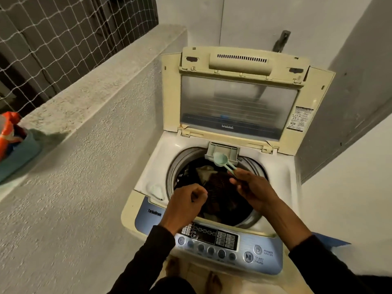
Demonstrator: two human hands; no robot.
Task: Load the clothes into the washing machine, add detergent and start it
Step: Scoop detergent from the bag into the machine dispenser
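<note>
The right hand (pixel 252 187), seen right of centre in the head view, was pinching the handle of a pale green scoop (pixel 221 161) between thumb and fingertips. The scoop's bowl was held over the small detergent drawer (pixel 226 151), which was pulled out at the back edge of the drum opening, just above the middle of the frame. The left hand (pixel 186 200), lower and to the left, was loosely curled over the front rim of the drum and nothing was held in it. Both forearms were covered by dark sleeves (pixel 152 257) entering from the bottom edge.

Dark clothes (pixel 220 194), with one lighter piece among them, were seen lying inside the drum of the top-loading washing machine (pixel 148 166), under and between the two hands. The yellowed lid (pixel 239 102) was folded upright against the wall at the upper centre. The blue control panel (pixel 214 240) was laid across the lower centre, with the power and start/pause buttons (pixel 248 256) at its right end.

At the left edge of the frame, an orange detergent packet (pixel 7 132) was seen inside a teal container (pixel 23 149) set on the rough ledge (pixel 89 98). White netting (pixel 53 32) was stretched across the upper left corner. Bare feet were dimly visible at the bottom centre.
</note>
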